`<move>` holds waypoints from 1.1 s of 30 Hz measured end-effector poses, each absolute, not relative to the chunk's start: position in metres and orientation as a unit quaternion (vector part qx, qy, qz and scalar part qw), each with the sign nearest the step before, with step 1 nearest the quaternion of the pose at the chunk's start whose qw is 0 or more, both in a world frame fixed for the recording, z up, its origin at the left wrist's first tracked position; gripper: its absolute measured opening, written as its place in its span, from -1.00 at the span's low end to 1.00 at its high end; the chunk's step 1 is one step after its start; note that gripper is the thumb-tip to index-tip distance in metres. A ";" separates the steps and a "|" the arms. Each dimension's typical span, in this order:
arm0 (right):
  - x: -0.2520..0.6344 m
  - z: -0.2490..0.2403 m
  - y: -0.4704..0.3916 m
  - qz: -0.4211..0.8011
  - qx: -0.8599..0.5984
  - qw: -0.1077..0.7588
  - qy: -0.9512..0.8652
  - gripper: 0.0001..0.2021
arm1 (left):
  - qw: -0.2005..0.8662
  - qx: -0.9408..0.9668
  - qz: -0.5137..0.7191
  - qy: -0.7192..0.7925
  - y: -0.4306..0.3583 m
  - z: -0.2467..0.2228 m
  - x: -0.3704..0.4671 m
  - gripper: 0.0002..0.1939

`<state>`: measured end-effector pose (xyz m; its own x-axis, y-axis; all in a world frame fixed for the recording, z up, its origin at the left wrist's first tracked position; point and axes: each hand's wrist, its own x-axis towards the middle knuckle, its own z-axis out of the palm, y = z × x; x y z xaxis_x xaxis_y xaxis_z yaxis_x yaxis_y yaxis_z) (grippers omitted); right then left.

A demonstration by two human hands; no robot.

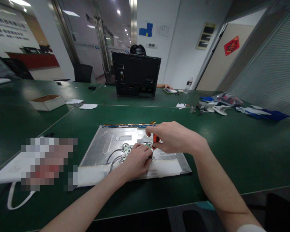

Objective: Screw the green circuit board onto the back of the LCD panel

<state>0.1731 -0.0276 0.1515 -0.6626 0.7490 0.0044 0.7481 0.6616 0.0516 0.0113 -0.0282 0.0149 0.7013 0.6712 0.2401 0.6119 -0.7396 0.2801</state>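
A flat metal-backed display panel [96, 145] lies on the green table in front of me. A small green circuit board [127, 149] sits near its middle, with dark cables running from the board's left side. My left hand [139, 158] rests palm down over this board, fingers lying on it and covering much of it. In my right hand [172, 137] is an orange-and-black screwdriver [156, 139], its shaft pointing down at the board's right side beside my left fingers. The screwdriver's tip is hidden.
A white device [12, 164] with a strap lies at left, partly pixelated. An open box [47, 102] and papers [88, 106] are farther back. Behind a black monitor [136, 75] sits another person, one hand [168, 86] showing. Gloves [219, 109] and a bottle [188, 84] are at right.
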 end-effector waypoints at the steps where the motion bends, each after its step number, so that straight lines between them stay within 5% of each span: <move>1: 0.173 0.151 -0.027 0.028 0.413 0.007 0.910 -0.76 | 0.089 0.917 0.168 0.350 -0.028 0.014 0.011 -0.92; 20: 0.172 0.154 -0.029 -0.014 0.391 0.019 0.920 -0.72 | 0.093 0.916 0.170 0.351 -0.028 0.014 0.011 -0.91; 33: 0.170 0.150 -0.023 0.064 0.462 0.010 0.885 -0.65 | 0.089 0.917 0.173 0.348 -0.027 0.012 0.011 -0.92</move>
<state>0.1698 -0.0235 0.1499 -0.5736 0.8181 0.0417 0.8155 0.5655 0.1230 0.0109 -0.0275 0.0117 0.6980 0.6686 0.2562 0.6073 -0.7424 0.2829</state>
